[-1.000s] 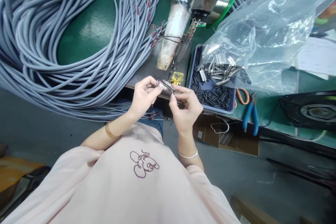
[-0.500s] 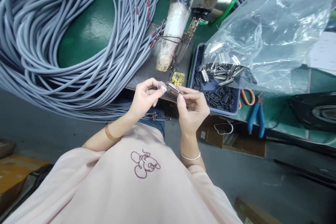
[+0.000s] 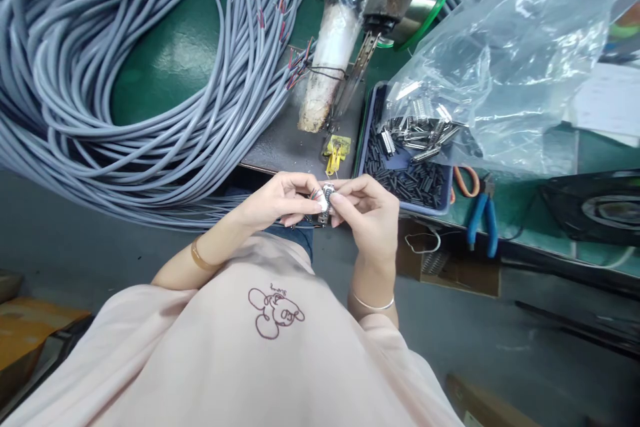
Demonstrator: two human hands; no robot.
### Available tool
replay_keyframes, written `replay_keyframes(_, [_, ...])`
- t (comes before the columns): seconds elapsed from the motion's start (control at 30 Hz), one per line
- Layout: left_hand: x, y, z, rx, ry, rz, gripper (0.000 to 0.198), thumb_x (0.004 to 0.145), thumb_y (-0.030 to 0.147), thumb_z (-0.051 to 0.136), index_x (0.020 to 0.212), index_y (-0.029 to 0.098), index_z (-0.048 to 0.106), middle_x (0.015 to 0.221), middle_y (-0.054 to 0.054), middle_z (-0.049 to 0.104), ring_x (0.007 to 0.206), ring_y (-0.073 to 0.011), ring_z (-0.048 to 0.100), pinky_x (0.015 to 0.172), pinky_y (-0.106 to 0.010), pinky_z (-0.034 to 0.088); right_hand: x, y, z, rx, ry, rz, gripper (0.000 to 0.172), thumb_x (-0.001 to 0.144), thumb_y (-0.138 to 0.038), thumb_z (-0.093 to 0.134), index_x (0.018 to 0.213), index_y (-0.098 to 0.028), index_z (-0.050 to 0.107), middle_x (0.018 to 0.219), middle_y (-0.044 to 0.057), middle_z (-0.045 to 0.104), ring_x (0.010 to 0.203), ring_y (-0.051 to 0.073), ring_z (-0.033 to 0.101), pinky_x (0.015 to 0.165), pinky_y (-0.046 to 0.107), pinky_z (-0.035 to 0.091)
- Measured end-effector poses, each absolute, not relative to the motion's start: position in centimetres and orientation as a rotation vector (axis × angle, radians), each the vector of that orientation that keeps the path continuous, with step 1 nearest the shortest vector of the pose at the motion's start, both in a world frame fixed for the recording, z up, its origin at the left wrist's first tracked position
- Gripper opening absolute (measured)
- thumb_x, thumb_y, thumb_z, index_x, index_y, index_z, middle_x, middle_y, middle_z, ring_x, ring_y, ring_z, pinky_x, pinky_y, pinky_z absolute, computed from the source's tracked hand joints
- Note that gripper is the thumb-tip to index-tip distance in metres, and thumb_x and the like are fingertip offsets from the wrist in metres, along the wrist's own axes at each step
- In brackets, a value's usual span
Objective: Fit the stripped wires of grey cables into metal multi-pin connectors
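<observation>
In front of my shirt, at the bench's near edge, both hands meet fingertip to fingertip. My right hand (image 3: 367,207) is closed, thumb and fingers pinching a small metal multi-pin connector (image 3: 324,219) that stands nearly lengthwise. Between the closed fingertips of my left hand (image 3: 285,199) are thin coloured wires (image 3: 316,193), right against the connector's left side. The fingers partly cover both, so I cannot tell whether any wire sits in a pin. Just beyond, a yellow clip-like piece (image 3: 337,153) lies on the dark plate (image 3: 277,150).
Grey cables (image 3: 165,113) with stripped ends cover the left bench. A soldering iron (image 3: 357,77) and white wrapped rod (image 3: 325,60) point down ahead. Rightward stand a blue bin (image 3: 434,209) of black sleeves and connectors, a plastic bag (image 3: 500,67), blue-handled cutters (image 3: 483,217) and a solder spool (image 3: 420,10).
My right hand has turned the connector from slanting to nearly lengthwise and drawn it nearer to me. My left hand has moved slightly right and down, bringing the wires against it.
</observation>
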State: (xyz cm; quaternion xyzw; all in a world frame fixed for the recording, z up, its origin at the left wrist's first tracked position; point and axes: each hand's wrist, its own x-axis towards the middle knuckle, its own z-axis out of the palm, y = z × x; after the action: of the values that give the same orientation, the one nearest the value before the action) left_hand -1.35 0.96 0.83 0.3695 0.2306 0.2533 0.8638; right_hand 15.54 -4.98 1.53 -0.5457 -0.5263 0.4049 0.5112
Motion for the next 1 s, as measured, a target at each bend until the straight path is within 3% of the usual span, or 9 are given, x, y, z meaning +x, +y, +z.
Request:
replay_keyframes(0.07, [-1.4,0.9,0.8,0.755,0.506,0.551,0.028,0.066,0.026,0.090,0.070,0.014,0.065,0.063,0.004,0.064,0.033,-0.0001,0.044,0.031,-0.014,0.028,15.7,-5.0,1.7,-1.284,-1.282,0.949,0.023,0.084,-0.030,0.078,0.072,-0.021,0.061,0.082,-0.001,0.077,0.048,0.007,0.061,0.042,0.019,0.051])
replay_keyframes(0.2, [-1.2,0.8,0.8,0.687,0.654,0.765,0.030,0.065,0.024,0.088,0.068,0.014,0.060,0.075,0.001,0.072,0.034,0.0012,0.044,0.033,-0.014,0.029,15.4,-5.0,1.2,-1.280,-1.186,0.576,0.021,0.085,-0.023,0.075,0.071,-0.021,0.058,0.087,-0.002,0.071,0.065,0.010,0.069,0.059,0.024,0.062])
replay_keyframes(0.27, [-1.1,0.9,1.0,0.661,0.719,0.837,0.028,0.064,0.021,0.086,0.069,0.014,0.059,0.072,0.002,0.071,0.034,0.0014,0.043,0.033,-0.013,0.028,15.3,-5.0,0.9,-1.288,-1.143,0.423,0.023,0.086,-0.024,0.073,0.072,-0.022,0.055,0.088,-0.001,0.068,0.073,0.012,0.071,0.064,0.028,0.065])
replay_keyframes(0.4, [-0.7,0.8,1.1,0.662,0.774,0.901,0.026,0.061,0.017,0.083,0.067,0.014,0.057,0.065,0.004,0.067,0.033,0.0026,0.038,0.032,-0.013,0.023,15.0,-5.1,0.2,-1.361,-1.227,0.322,0.021,0.090,-0.024,0.069,0.075,-0.022,0.055,0.090,0.000,0.069,0.075,0.013,0.072,0.062,0.026,0.063])
replay_keyframes(0.53, [-0.2,0.8,0.8,0.702,0.797,0.922,0.028,0.061,0.020,0.084,0.065,0.014,0.057,0.064,0.004,0.067,0.033,0.0030,0.036,0.032,-0.014,0.023,14.6,-5.2,-0.3,-1.385,-1.357,0.181,0.007,0.092,-0.020,0.068,0.087,-0.022,0.064,0.097,0.001,0.077,0.084,0.014,0.076,0.068,0.026,0.062])
replay_keyframes(0.73, [0.5,1.2,0.4,0.750,0.845,0.983,0.028,0.062,0.024,0.084,0.063,0.015,0.057,0.061,0.004,0.065,0.033,0.0016,0.038,0.031,-0.015,0.024,14.4,-4.8,-0.8,-1.354,-1.409,0.287,0.007,0.094,-0.021,0.065,0.087,-0.022,0.065,0.104,0.003,0.079,0.097,0.017,0.076,0.077,0.030,0.062])
replay_keyframes(1.0, [0.5,1.1,0.1,0.856,0.846,0.916,0.028,0.062,0.030,0.089,0.066,0.014,0.066,0.050,0.004,0.056,0.036,-0.0018,0.040,0.035,-0.016,0.027,14.8,-4.3,-0.2,-1.404,-1.328,0.437,0.003,0.089,-0.024,0.072,0.089,-0.025,0.076,0.102,0.003,0.078,0.096,0.018,0.076,0.077,0.033,0.065])
